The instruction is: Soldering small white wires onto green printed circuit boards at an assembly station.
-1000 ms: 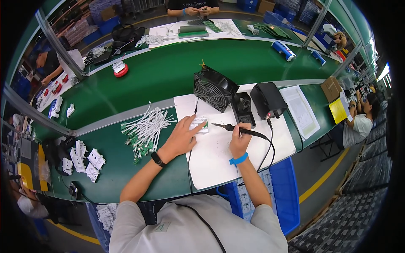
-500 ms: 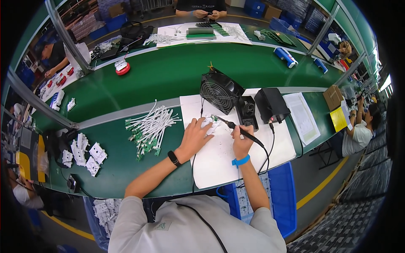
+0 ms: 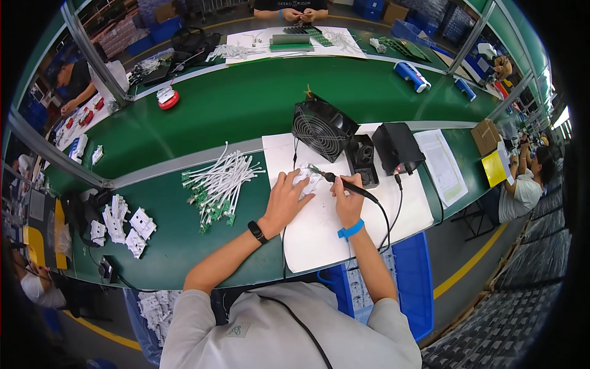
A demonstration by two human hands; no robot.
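In my right hand (image 3: 348, 203) is a soldering iron (image 3: 332, 178), gripped like a pen, its tip pointing left onto a small white plastic housing (image 3: 305, 178). My left hand (image 3: 286, 200) presses that housing against a white sheet (image 3: 307, 246), fingers closed over its left side. A bit of green shows at the housing's top, by the iron's tip; the joint itself is too small to make out. Left of my left hand lies a heap of white cables with green circuit boards (image 3: 224, 184). Several more white housings (image 3: 117, 221) sit farther left.
A black fan (image 3: 324, 129) stands behind the housing. To its right are an iron holder (image 3: 362, 163) and a black soldering station (image 3: 396, 149). Beyond runs a green conveyor belt (image 3: 246, 92) carrying blue-and-white devices (image 3: 412, 77). A blue bin (image 3: 412, 283) is below the table edge.
My right hand and the iron have shifted slightly left and up, the tip staying at the housing. The red-based and blue-and-white items on the belt have moved left.
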